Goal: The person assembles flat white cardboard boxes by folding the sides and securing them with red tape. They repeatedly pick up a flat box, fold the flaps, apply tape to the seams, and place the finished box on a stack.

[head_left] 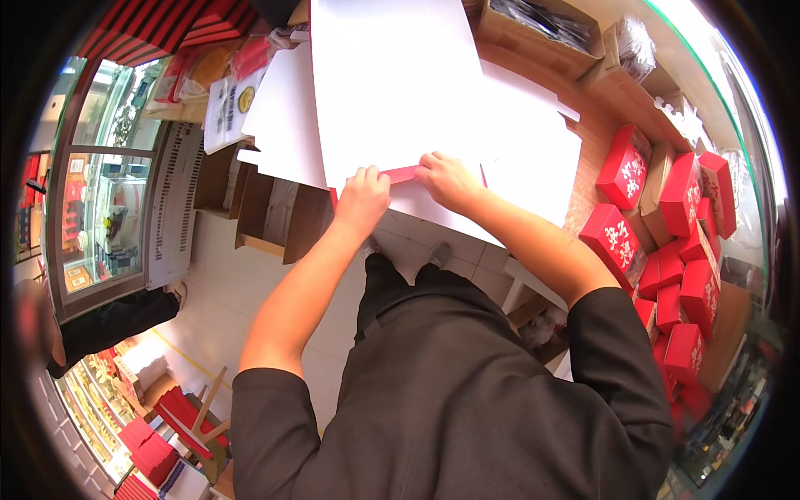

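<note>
A large cardboard sheet (pixel 392 83), white on its upper face with red along its edges, lies in front of me. Its near edge is turned up into a narrow red flap (pixel 402 174). My left hand (pixel 364 198) grips the flap's left end with bent fingers. At the other end my right hand (pixel 450 182) pinches it, fingertips curled over the red strip. Beneath is another white cardboard sheet (pixel 533 158), jutting out on the right; white cardboard with notched edges (pixel 287 121) shows on the left too.
Red boxes (pixel 612 242) are piled on the right of the wooden table (pixel 587 196). Open cartons (pixel 550 37) stand at the back right. On the left are a glass-doored cabinet (pixel 108 192) and a person's dark-clad leg (pixel 117 325). Wooden shelving (pixel 279 212) sits below the cardboard.
</note>
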Tool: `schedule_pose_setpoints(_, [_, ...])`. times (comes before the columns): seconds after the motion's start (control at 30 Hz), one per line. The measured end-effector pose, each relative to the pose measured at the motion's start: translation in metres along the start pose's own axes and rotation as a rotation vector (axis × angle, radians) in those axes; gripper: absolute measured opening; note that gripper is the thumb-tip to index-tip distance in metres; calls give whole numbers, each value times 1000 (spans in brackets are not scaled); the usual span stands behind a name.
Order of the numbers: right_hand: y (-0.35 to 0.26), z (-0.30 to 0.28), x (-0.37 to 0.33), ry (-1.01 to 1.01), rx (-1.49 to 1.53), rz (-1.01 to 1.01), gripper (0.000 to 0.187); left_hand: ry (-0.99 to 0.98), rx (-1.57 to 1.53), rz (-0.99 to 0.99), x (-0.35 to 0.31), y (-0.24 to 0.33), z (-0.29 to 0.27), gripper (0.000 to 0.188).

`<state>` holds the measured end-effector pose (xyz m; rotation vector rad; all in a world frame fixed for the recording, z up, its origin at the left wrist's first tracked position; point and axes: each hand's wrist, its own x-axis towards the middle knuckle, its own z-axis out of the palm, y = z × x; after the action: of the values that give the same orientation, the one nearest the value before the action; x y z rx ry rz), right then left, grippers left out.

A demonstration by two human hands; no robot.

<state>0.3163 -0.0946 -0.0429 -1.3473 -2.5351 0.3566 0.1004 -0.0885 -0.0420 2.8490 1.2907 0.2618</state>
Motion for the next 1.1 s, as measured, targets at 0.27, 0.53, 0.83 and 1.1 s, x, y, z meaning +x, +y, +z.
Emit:
schedule_pose_setpoints(0.27, [8, -17, 4, -129, 99, 110, 11, -103, -216, -158, 3, -23, -9, 11])
schedule_pose_setpoints(0.53, [23, -22, 40, -81, -165, 364, 32, -176, -139, -357, 46, -16, -11, 20])
schedule_pose_setpoints(0.83, [-10, 28, 27, 227, -51, 357, 31, -101, -303, -469, 47, 13, 17, 26])
schedule_pose_setpoints(1.1, [25, 13, 5, 178, -56, 418, 36, -26, -112, -476, 24, -20, 24, 27])
